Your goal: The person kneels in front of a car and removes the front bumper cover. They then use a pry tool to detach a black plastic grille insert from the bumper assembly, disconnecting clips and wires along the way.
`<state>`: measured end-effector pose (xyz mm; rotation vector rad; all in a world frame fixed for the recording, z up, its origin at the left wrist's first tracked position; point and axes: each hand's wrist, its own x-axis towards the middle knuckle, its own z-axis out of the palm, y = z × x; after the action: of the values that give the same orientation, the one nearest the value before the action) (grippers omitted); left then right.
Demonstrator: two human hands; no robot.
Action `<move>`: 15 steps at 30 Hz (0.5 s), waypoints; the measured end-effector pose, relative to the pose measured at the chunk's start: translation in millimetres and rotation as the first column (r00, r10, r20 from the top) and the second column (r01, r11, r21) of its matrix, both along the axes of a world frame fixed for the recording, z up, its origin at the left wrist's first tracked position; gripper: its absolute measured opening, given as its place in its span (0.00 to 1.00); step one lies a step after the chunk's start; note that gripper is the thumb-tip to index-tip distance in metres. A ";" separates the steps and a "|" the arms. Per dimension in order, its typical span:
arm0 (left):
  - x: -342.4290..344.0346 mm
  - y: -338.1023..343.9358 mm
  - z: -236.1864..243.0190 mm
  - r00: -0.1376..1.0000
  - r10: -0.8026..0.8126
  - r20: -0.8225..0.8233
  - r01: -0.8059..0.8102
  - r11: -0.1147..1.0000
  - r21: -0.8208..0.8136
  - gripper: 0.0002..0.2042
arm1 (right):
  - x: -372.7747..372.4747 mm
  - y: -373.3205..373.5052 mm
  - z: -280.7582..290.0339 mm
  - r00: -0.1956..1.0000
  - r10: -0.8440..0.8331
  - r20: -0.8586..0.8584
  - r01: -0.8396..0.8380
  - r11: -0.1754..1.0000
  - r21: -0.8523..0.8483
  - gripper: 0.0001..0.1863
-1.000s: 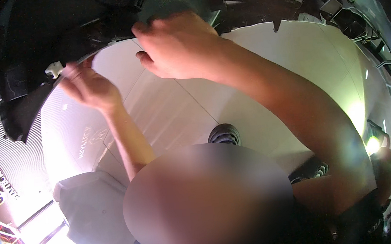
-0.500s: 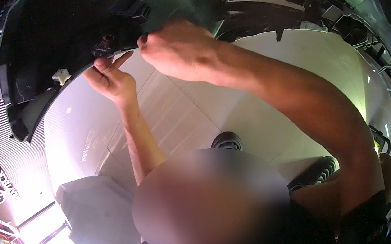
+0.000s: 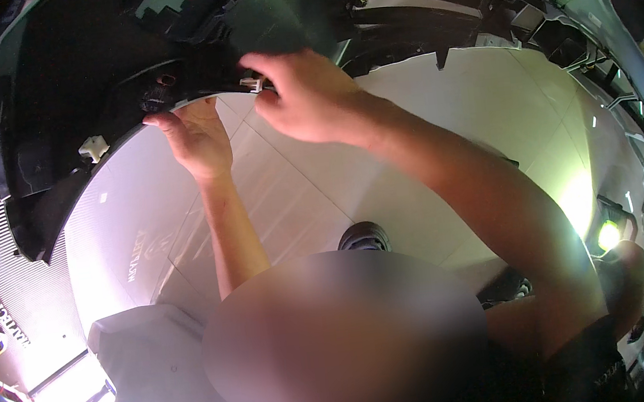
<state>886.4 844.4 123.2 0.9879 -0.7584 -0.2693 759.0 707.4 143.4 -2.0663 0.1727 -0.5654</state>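
The black plastic panel (image 3: pixel 66 79) curves across the upper left, with a white fitting (image 3: pixel 94 149) on it. My left hand (image 3: pixel 194 140) grips its lower edge, thumb at the edge and fingers partly hidden behind it. Just to the right, my right hand (image 3: pixel 303 97) is curled at the same edge, index finger and thumb around a small pale metal clip (image 3: pixel 253 83); its other fingers are mostly hidden. A dark molded fitting (image 3: pixel 155 93) sits on the panel above my left thumb.
More black framework with brackets (image 3: pixel 538 13) arcs across the upper right. Pale tiled floor (image 3: pixel 297 188) lies below, with my shoe (image 3: pixel 362 236) on it. A pale grey faceted object (image 3: pixel 139 361) stands lower left, and a bright lamp (image 3: pixel 608 235) glows at the right.
My left hand has moved right along the panel edge. My right hand has shifted right and slightly down, its fingers shifting to show the small clip.
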 end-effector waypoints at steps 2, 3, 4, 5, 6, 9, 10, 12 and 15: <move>-0.3 -1.9 1.3 0.999 -0.040 0.000 0.040 0.999 -0.009 0.40 | 5.1 -13.5 6.6 0.999 0.020 -0.029 -0.011 0.961 0.278 0.17; 0.6 -2.4 1.7 0.998 -0.056 0.022 0.056 0.998 0.001 0.40 | 8.1 -18.1 10.2 0.996 0.043 -0.072 -0.008 0.903 0.429 0.18; 1.8 -2.9 1.4 0.995 -0.092 0.039 0.093 0.996 -0.015 0.41 | 12.7 -23.7 14.1 0.991 0.072 -0.112 0.005 0.822 0.569 0.19; 3.4 -3.2 0.7 0.995 -0.084 0.052 0.084 0.996 -0.001 0.42 | 17.7 -26.8 17.7 0.988 0.110 -0.105 -0.007 0.724 0.689 0.20; 5.9 -4.4 -0.7 0.994 -0.094 0.062 0.095 0.995 -0.014 0.42 | 24.6 -28.3 21.3 0.979 0.127 -0.157 0.012 0.741 0.672 0.20; 13.0 -5.8 -6.8 0.982 -0.099 0.160 0.096 0.995 0.028 0.44 | 41.6 -21.4 26.8 0.984 0.067 -0.165 0.072 0.699 0.711 0.19; 14.4 -4.4 -8.7 0.968 -0.092 0.232 0.078 0.995 0.068 0.44 | 46.1 -19.1 27.9 0.982 0.006 -0.187 0.117 0.760 0.639 0.19; 15.2 0.0 -12.3 0.986 -0.092 0.138 0.081 0.993 0.082 0.44 | 50.2 -15.9 28.5 0.974 -0.083 -0.212 0.181 0.848 0.498 0.19; 11.2 6.1 -16.5 0.995 -0.051 0.089 0.043 0.996 0.082 0.40 | 49.3 -16.1 27.7 0.953 -0.023 -0.303 0.170 0.867 0.469 0.17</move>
<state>897.6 850.5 106.7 1.0642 -0.8600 -0.2991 808.3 691.3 171.1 -1.6315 0.5408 -0.2373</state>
